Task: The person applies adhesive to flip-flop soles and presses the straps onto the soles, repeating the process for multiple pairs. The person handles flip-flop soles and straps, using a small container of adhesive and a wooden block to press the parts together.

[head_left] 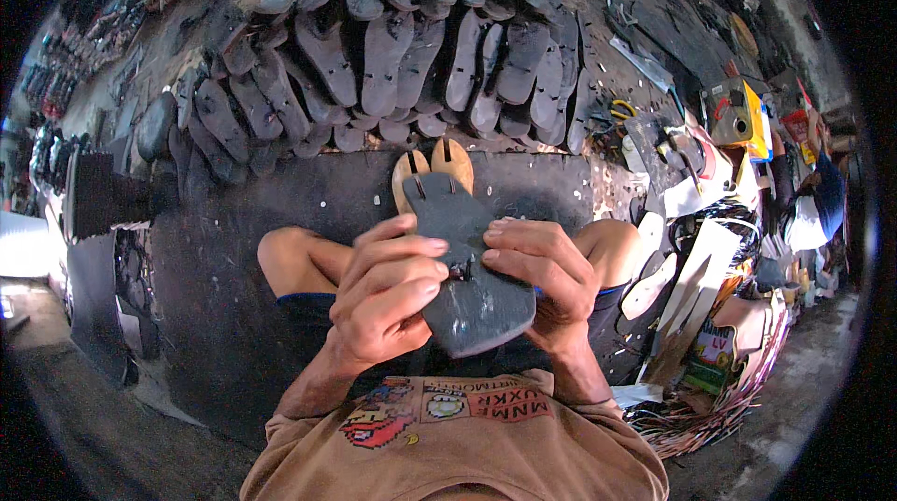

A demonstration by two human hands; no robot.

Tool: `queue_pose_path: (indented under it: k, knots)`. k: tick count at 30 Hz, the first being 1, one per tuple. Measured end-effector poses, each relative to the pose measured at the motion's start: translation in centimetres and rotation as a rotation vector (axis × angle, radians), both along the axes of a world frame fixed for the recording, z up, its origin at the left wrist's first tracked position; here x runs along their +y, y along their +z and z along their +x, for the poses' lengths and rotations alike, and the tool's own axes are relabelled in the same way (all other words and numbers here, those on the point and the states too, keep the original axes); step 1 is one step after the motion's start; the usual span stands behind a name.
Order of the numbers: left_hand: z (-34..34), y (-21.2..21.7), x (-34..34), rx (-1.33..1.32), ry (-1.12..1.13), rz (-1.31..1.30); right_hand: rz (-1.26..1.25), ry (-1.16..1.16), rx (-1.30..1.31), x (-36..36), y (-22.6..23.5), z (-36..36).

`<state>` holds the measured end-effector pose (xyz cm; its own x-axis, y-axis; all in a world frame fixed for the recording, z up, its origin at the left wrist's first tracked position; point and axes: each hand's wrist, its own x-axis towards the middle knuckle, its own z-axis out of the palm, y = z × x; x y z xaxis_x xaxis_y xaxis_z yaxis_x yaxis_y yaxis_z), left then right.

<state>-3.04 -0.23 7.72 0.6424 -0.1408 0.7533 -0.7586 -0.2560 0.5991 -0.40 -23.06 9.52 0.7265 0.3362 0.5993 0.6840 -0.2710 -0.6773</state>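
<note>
Over my lap is a dark grey sandal sole (481, 319), its broader, glossy end towards me. Small slits or tabs show at its far end, and a dark bit sticks up near its middle. My left hand (388, 291) grips the sole's left edge, fingertips resting on the upper face. From the other side my right hand (547, 272) holds the right edge, its thumb hidden beneath. Just beyond the sole's far end lie two tan wooden foot forms (453, 163), each with a dark slot at its tip.
Rows of dark sandal soles (383, 62) spread across the far side. A black work surface (224, 211) extends around my knees. At the right are pale sole-shaped pieces (649, 286), a bundle of thin strips (738, 407), yellow-handled scissors (621, 110) and a yellow box (743, 113).
</note>
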Motion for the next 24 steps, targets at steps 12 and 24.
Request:
queue_pose_path:
  k: [12,24]
  knots:
    - [0.2,-8.2,4.9,0.53,0.086,-0.185,0.155,0.107,0.84,4.2,-9.1,2.0]
    - [9.4,-9.7,11.2,0.755,-0.101,-1.582,0.605,-0.264,1.088,1.4,-14.5,2.3]
